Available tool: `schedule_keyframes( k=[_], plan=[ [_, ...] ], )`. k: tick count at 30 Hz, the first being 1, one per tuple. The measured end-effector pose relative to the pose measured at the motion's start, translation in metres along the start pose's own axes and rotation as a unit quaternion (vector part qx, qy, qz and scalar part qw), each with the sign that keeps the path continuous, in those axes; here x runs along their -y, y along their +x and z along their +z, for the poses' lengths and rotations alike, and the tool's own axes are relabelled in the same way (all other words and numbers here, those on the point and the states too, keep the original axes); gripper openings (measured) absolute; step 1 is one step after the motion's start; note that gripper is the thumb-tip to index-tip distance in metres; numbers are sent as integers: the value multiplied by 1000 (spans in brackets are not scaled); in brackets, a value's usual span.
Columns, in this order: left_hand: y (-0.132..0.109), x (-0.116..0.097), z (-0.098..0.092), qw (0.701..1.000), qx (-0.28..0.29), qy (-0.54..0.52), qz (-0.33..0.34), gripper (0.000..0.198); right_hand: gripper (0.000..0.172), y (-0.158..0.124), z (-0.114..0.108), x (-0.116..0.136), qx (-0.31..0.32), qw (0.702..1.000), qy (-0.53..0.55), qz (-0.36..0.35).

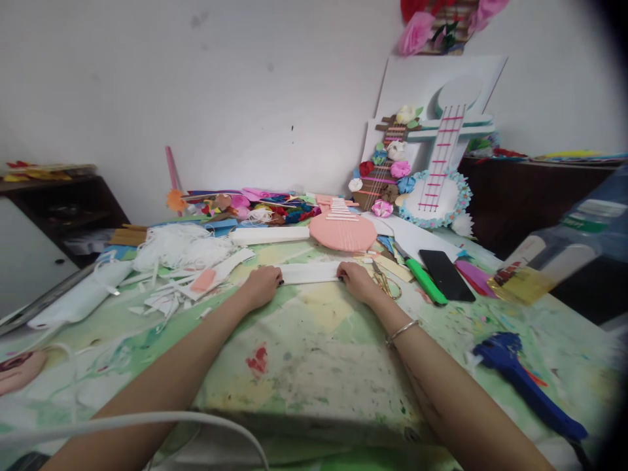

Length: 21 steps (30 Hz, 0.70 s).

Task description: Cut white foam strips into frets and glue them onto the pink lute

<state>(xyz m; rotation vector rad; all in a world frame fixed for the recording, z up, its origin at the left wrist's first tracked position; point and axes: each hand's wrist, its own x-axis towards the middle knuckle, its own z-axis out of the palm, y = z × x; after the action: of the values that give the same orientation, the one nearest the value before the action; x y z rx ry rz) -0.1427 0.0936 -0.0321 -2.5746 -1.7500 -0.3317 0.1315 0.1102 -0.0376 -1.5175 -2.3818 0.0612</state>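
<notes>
A flat white strip (310, 273), paper or card, lies crosswise between my hands on the paint-stained table. My left hand (265, 286) is closed on its left end, fingers curled. At the right end my right hand (356, 281) grips it the same way; a silver bangle circles that wrist. Just behind the strip rests a pink lute-shaped paper model (343, 232) with white crossbars and thin strings. Gold-handled scissors (385, 281) lie close beside my right hand.
Right of me are a green cutter (424, 281), a black phone (446, 275), a blue glue gun (530, 386) and a bottle of yellowish liquid (554, 255). White scraps (171, 297) and tangled white string (181, 247) spread leftward. A white cable (147, 418) crosses the near left. Decorated instrument models (436, 190) lean against the wall.
</notes>
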Motion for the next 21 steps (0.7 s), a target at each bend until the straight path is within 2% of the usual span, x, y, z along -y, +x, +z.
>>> schedule_keyframes(
  k=[14,21],
  plan=[
    [-5,-10,-12,987,45,74,-137,34,32,-3,-9,7,44,996,-51,60],
    [-3,-7,-18,974,57,51,-214,45,19,-3,-10,7,28,992,-57,113]
  ],
)
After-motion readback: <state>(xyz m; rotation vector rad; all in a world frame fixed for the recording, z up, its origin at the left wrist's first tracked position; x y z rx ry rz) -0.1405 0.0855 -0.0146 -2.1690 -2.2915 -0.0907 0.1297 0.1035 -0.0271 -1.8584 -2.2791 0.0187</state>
